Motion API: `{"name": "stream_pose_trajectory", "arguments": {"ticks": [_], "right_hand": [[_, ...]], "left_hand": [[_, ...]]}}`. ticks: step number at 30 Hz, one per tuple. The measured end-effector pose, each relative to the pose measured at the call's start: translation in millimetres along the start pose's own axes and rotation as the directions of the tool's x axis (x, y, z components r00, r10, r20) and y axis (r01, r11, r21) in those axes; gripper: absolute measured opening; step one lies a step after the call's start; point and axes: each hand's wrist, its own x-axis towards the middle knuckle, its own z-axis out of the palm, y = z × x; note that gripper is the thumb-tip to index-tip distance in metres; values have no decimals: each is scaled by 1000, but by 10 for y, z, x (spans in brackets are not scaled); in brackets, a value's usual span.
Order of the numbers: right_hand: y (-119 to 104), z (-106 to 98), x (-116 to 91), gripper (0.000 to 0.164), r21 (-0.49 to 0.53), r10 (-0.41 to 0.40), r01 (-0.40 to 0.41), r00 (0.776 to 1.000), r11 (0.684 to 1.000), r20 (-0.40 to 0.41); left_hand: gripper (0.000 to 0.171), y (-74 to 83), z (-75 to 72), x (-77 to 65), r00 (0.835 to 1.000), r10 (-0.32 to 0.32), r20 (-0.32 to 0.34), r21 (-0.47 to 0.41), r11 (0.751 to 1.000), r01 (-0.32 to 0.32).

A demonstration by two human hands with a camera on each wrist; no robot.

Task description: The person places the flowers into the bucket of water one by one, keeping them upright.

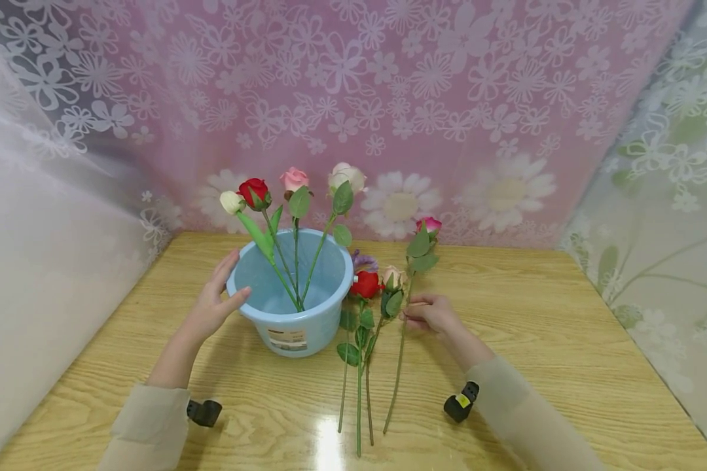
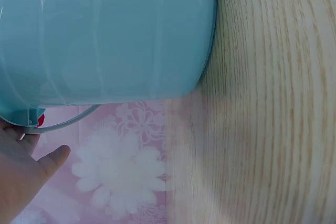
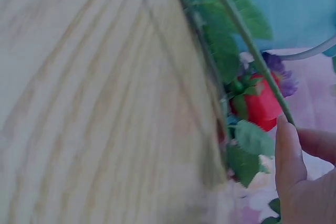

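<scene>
You have one blue bucket (image 1: 326, 327), bearing one label (image 1: 287, 339). Inside the bucket you have four blooms: one red rose (image 1: 253, 191), one pink rose (image 1: 294, 178), one white rose (image 1: 346, 175), one white bud (image 1: 232, 202). Right of it, four more: one magenta rose (image 1: 428, 226), one second red rose (image 1: 365, 284), one peach rose (image 1: 393, 277), one purple flower (image 1: 364, 260). Hands, two: your left hand (image 1: 215, 306) at its left rim, your right hand (image 1: 437, 315) to its right.

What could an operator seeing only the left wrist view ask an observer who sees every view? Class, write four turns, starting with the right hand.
Operator: I see the bucket and the left hand; what is the right hand holding?
Observer: It pinches a magenta rose by the stem.
Operator: What stands in the bucket?
Observer: A cream bud, a red rose, a pink rose and a white rose.
</scene>
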Motion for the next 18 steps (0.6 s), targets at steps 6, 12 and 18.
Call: {"name": "stream_pose_trajectory", "arguments": {"ticks": [6,12,18], "right_hand": [[-134,13,-163,50,71,-41,37,997,997,58],[-295,50,-312,44,118,-115,103,988,988,103],[-440,81,-423,35,103,-177,163,973,981,146]], "left_hand": [[67,-4,1,1,1000,-2,-2,2,1000,2],[67,-19,3,4,1000,-1,-3,-3,1000,1],[67,-4,4,1,1000,0,-1,-6,1000,0]]}}
